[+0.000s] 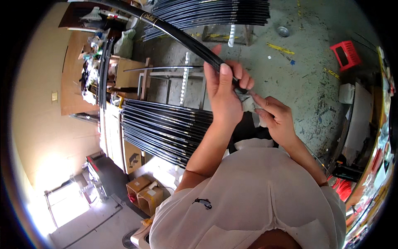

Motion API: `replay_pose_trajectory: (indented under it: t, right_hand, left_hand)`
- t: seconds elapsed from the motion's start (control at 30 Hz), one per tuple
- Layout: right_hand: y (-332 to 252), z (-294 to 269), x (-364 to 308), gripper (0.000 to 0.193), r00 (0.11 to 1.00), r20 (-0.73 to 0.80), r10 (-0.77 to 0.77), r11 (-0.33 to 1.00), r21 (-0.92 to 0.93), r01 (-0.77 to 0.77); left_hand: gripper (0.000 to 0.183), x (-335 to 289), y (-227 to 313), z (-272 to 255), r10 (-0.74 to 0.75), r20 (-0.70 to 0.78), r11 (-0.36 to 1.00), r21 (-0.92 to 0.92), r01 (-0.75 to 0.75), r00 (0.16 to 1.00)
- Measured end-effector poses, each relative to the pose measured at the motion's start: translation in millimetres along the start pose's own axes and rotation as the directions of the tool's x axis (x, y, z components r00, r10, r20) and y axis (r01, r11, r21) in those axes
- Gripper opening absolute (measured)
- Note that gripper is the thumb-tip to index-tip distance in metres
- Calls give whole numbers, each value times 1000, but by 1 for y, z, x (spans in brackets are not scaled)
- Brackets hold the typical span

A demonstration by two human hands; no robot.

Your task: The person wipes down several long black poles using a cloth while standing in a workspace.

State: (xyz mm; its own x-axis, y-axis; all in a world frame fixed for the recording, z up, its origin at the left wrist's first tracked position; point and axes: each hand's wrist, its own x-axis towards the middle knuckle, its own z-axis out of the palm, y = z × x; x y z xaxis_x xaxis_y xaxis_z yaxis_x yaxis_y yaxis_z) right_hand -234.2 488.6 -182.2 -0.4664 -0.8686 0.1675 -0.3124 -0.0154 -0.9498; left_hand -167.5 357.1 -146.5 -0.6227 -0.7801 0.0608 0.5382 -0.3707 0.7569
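A long glossy black rod (182,36) with a gold-marked band rises from my hands toward the upper left. My left hand (226,85) is wrapped round it near its lower end, thumb along the top. At that end, my right hand (277,116) pinches a crumpled pale grey cloth (248,103) between thumb and fingers. The cloth touches the rod's tip, just below my left hand. How far it goes round the tip is hidden by my fingers.
Many similar black rods (161,128) lie side by side on a rack at my left, and another row (215,14) lies farther ahead. A red plastic crate (346,55) sits on the floor at the right. Cardboard boxes (145,195) stand at the lower left.
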Motion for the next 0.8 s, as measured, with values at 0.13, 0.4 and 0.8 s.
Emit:
replay_pose_trajectory:
  t: [0.13,0.4,0.8]
  right_hand:
    - [-18,-15,-23,48,998,-15,-68,998,3,68]
    - [-45,-28,-45,42,993,-46,-106,991,-84,102]
    - [-69,-14,-37,39,994,-36,102,985,141,-96]
  left_hand:
    - [35,-13,17,18,-68,88,984,-161,81,994]
    - [33,-35,28,39,-105,81,978,-172,118,991]
    - [42,-70,18,46,172,19,983,64,-173,985]
